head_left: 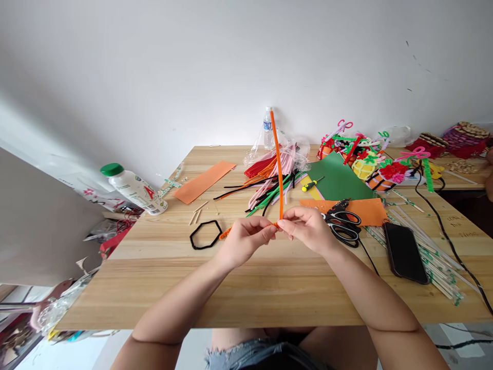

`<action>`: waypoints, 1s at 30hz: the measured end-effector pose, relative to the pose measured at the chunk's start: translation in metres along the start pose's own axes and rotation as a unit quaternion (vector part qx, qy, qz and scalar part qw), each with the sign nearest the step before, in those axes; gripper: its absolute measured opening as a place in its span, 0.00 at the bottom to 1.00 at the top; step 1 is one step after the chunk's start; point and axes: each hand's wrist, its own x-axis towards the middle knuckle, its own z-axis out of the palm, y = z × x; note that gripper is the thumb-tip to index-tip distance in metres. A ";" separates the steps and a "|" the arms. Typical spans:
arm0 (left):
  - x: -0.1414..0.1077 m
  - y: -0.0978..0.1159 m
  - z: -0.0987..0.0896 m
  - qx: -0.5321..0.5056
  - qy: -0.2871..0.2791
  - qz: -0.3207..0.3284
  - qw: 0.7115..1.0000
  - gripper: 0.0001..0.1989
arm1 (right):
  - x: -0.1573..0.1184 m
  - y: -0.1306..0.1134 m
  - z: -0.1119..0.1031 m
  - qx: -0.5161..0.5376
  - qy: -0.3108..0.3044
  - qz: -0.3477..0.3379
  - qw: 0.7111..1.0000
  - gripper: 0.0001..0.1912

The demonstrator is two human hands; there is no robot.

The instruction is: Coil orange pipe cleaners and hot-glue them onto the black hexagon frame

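Both hands meet over the middle of the table, pinching an orange pipe cleaner (280,169). One long end of it rises upright above my fingers. My left hand (248,237) is closed on its lower part, and a coiled or twisted orange end (225,234) pokes out to the left of that hand. My right hand (304,227) is closed at the bend beside it, fingertips nearly touching the left ones. Just left of my hands lies a black pipe cleaner bent into a hexagon (206,235). What sits between the fingertips is partly hidden.
Behind my hands lies a bundle of coloured pipe cleaners (269,174). Scissors (342,226), a phone (405,252) and wrapped sticks (439,272) lie to the right. A white bottle (134,190) stands at the left edge. Finished flower crafts (370,159) sit at back right.
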 end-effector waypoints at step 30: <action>0.008 0.004 -0.004 -0.272 0.009 -0.193 0.943 0.17 | 0.005 0.007 -0.005 -0.239 -0.028 -0.359 0.902 0.03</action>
